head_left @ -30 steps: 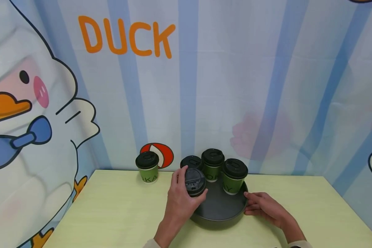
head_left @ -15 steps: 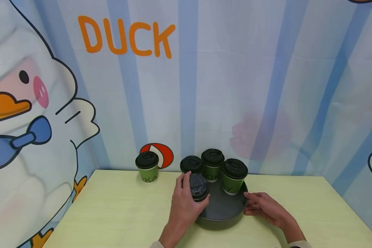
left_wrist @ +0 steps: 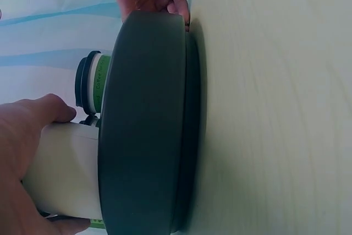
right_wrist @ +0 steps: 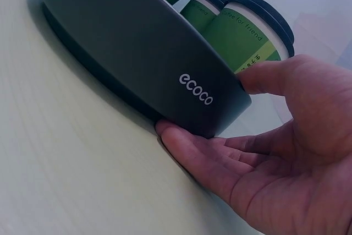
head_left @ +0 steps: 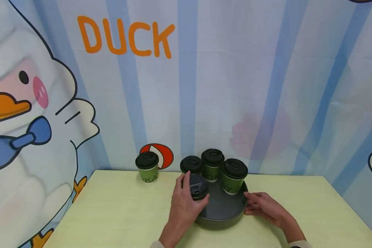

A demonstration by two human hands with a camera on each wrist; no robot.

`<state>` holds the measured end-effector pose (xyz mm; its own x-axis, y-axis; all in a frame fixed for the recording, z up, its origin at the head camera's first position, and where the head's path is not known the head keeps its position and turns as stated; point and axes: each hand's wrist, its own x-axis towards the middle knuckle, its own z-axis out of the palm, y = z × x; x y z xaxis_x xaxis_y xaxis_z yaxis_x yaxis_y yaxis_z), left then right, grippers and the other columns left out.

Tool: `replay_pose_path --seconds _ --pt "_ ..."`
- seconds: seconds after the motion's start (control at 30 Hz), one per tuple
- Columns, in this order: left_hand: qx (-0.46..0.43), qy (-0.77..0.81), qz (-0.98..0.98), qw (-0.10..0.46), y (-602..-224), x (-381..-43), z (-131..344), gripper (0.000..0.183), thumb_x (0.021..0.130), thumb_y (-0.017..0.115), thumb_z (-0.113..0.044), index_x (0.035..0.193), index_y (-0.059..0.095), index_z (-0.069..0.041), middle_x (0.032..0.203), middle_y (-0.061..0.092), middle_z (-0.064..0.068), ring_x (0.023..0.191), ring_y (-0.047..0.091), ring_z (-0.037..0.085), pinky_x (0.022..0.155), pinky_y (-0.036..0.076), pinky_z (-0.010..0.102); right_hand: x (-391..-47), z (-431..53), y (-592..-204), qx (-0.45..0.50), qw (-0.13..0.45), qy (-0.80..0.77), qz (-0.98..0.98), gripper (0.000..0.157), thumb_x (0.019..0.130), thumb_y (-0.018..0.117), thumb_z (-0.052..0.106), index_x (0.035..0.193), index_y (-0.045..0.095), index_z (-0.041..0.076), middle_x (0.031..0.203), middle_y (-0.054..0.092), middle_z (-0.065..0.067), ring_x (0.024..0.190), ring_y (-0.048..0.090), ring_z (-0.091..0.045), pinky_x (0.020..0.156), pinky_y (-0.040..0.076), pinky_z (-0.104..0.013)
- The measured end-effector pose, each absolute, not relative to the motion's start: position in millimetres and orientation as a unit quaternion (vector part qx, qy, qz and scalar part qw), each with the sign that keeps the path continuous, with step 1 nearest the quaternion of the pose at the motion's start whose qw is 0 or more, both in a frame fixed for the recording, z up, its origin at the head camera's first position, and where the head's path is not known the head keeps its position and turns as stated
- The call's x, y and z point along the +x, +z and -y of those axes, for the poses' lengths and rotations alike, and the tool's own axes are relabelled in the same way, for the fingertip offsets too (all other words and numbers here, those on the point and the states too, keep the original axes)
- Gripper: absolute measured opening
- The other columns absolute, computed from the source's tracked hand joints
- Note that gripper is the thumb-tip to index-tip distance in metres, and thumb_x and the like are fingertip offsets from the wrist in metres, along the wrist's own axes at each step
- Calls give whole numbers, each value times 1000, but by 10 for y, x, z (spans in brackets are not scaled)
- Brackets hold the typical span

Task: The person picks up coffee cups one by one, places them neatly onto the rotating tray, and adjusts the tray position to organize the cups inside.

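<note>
My left hand (head_left: 186, 203) grips a lidded paper coffee cup (left_wrist: 63, 169), thumb on one side and fingers on the other. The black lid (head_left: 199, 186) of that cup faces up in the head view, and its pale side meets the edge of a round dark grey tray (head_left: 220, 210) in the left wrist view. At the tray's right side, my right hand (head_left: 266, 208) pinches the rim, thumb above and fingers underneath. Green cups with black lids stand on the tray: one at right (head_left: 233, 182), one at the back (head_left: 212, 168), one behind the held cup (head_left: 191, 164).
Another green lidded cup (head_left: 147, 168) stands on the pale yellow table (head_left: 111, 213), left of the tray near the back edge. A printed duck curtain (head_left: 217, 86) hangs right behind the table. White "ecoco" lettering marks the tray's side wall.
My left hand has carried its cup slightly right and toward me, down onto the tray's left part. The right hand and the other cups have stayed in place.
</note>
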<state>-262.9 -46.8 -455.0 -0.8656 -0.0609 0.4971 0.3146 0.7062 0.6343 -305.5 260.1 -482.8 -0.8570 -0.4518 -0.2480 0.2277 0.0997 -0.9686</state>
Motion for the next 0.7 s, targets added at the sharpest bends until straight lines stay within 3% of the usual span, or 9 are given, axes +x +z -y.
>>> replay_pose_path --seconds 0.33,0.5,0.6,0.7 --pt "-88 -380 884 257 -4589 -2644 476 87 79 91 -30 150 47 -8 143 47 19 120 60 37 93 58 55 -3048 -2601 -4829 -79 252 -668 -696 82 112 48 36 149 11 -27 113 61 -21 98 70 -22 97 58 -41" --pt "-90 -371 887 259 -4560 -2632 493 91 78 90 -45 151 47 -10 147 44 19 124 57 39 93 58 56 -3053 -2600 -4824 -76 252 -668 -696 81 112 48 36 149 12 -27 111 62 -20 97 70 -22 96 58 -41" --pt "-87 -381 883 261 -4510 -2604 524 88 84 79 -58 151 47 -11 151 42 19 128 54 39 93 57 59 -3055 -2598 -4826 -75 252 -669 -696 80 112 48 36 148 15 -27 108 62 -18 96 71 -22 95 59 -40" --pt "-78 -413 867 267 -4444 -2596 590 75 96 63 -61 150 50 -10 151 45 17 130 53 38 100 53 61 -3056 -2597 -4829 -74 251 -669 -695 79 112 49 35 148 17 -27 107 63 -18 95 71 -21 95 59 -40"
